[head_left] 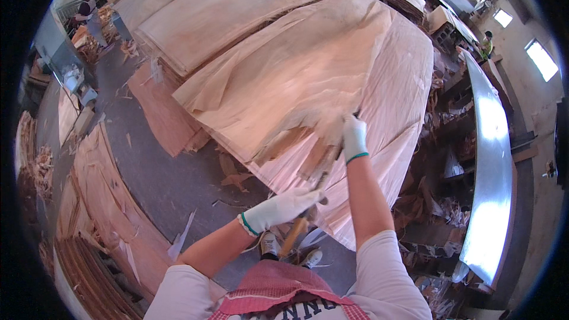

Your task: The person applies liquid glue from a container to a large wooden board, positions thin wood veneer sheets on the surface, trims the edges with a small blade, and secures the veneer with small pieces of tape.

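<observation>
A large, thin wood veneer sheet [284, 65] with a ragged, torn near edge lies on a stack of pinkish veneer [397, 77] in front of me. My right hand [355, 137], in a white glove with a green cuff, is closed at the sheet's near right edge; a thin dark thing shows beside its fingers, its kind unclear. Lower and to the left, my left hand [284, 208], gloved alike, is closed at the lower end of a narrow, tan torn strip [320, 163]. A yellowish-brown length [293, 238] hangs below it; whether it joins the strip is unclear.
More veneer stacks [237, 6] stand beyond. Loose sheets [112, 195] lie at left, with scraps [234, 172] on the grey floor [160, 172]. A long shiny metal panel [489, 184] runs along the right, beside shelving with torn veneer. Two people [89, 9] work far off.
</observation>
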The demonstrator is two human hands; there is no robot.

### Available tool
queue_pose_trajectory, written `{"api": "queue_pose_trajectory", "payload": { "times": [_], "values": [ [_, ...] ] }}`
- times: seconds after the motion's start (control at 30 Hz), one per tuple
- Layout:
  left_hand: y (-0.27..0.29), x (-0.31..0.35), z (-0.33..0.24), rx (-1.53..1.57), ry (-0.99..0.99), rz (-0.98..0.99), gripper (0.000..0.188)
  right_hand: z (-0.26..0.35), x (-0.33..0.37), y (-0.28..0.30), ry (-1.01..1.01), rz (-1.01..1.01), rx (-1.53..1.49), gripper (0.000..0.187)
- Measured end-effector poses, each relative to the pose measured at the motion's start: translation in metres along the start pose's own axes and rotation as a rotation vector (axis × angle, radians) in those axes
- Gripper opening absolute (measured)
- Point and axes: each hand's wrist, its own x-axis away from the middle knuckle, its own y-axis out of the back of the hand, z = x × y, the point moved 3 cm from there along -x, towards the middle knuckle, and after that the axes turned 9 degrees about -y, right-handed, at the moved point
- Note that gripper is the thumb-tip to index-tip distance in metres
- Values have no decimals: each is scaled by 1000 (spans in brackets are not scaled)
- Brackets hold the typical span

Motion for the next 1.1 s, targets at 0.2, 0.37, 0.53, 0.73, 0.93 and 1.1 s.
{"api": "queue_pose_trajectory", "payload": {
  "times": [0.2,0.37,0.53,0.73,0.93,1.1],
  "values": [
    [37,47,58,112,193,-33,37,2,-16,150,47,-27,17,27],
    [147,75,197,652,6,-400,47,47,4,248,313,-236,591,28],
    [148,44,239,842,-106,-582,45,85,34,353,279,-252,656,27],
    [46,21,242,1024,-332,-587,48,109,132,472,223,-259,492,28],
    [-40,3,312,894,-149,-659,59,115,215,633,142,-285,478,31],
    [-104,-14,398,746,-208,-717,63,128,257,738,108,-224,389,44]
  ]
}}
